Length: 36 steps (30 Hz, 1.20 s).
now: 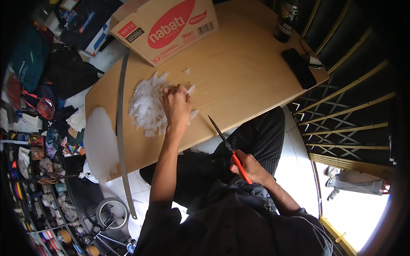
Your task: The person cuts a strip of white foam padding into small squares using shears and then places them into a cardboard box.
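Observation:
My left hand is at the right side of a heap of small white cut pieces, its fingers curled together. A white piece pokes out at the fingertips and appears pinched there; the material is too small to make out. In my right hand, over my lap, is a pair of scissors with orange-red handles. The dark blades point up and left toward the table edge and look closed. A large translucent white sheet lies over the table's left end.
A cardboard box stands at the far side of the wooden table. A long flat metal strip crosses the left end and overhangs the near edge. A black phone and a dark bottle are at the right.

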Motion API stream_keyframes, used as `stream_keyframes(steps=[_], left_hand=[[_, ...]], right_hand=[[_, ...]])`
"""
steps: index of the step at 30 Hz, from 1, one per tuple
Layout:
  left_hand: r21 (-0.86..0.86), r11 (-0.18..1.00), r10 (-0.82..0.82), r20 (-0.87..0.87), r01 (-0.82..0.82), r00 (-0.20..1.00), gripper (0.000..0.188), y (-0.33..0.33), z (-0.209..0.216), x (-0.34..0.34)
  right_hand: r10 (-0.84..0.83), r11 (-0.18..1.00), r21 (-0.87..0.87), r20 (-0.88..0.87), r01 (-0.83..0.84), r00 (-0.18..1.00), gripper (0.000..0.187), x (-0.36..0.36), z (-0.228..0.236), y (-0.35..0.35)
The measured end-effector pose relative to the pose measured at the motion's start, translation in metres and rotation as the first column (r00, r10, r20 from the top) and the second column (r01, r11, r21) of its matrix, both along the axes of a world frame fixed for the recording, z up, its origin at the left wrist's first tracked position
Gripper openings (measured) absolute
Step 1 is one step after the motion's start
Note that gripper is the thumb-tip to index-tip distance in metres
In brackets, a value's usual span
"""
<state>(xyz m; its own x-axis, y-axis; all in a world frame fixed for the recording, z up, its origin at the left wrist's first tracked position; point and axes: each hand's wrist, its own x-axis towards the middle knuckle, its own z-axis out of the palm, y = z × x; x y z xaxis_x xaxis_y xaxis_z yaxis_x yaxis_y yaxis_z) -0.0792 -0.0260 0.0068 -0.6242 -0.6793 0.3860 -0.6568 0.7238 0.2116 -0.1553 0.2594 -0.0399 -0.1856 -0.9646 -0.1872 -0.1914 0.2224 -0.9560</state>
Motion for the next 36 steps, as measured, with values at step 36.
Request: stream_keyframes(steps=[36], left_hand=[[0.686, 0.692, 0.493, -0.675, 0.223, 0.548, 0.013, 0.109, -0.003, 0.114]], right_hand=[[0.075, 0.997, -0.02, 0.065, -0.074, 0.995, 0.035, 0.05, 0.023, -0.048]])
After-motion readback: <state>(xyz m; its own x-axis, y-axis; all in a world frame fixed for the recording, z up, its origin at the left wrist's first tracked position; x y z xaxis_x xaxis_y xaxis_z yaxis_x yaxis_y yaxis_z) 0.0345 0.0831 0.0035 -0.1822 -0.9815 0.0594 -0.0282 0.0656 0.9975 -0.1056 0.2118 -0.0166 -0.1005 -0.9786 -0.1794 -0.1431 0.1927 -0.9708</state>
